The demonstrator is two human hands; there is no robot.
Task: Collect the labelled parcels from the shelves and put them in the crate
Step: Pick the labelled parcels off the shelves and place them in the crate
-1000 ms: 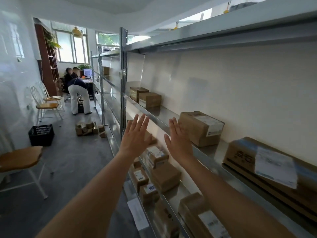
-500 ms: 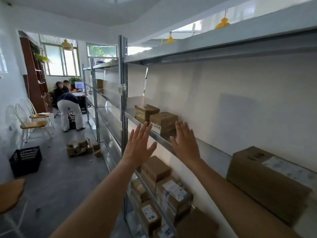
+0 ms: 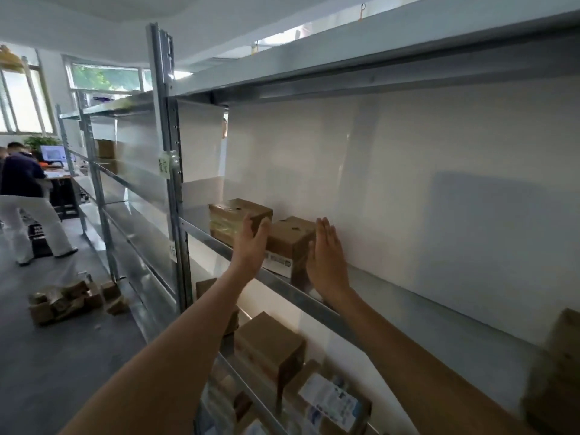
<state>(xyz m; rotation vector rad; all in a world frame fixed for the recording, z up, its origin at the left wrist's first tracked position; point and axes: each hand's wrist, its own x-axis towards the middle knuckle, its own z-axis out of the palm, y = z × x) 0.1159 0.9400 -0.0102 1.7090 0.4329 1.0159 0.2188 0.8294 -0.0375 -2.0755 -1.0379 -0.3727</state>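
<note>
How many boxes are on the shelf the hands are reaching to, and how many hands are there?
Brown boxes by the hands: 2, the taped box and the labelled box
Blurry box at the far right: 1
Hands: 2, the left hand and the right hand, both open
Total: 5

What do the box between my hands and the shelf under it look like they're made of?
The box looks like brown corrugated cardboard, matte, with a white printed label on its front. The shelf appears to be grey metal, probably galvanized steel: it has a dull sheen and faint reflections.
</note>
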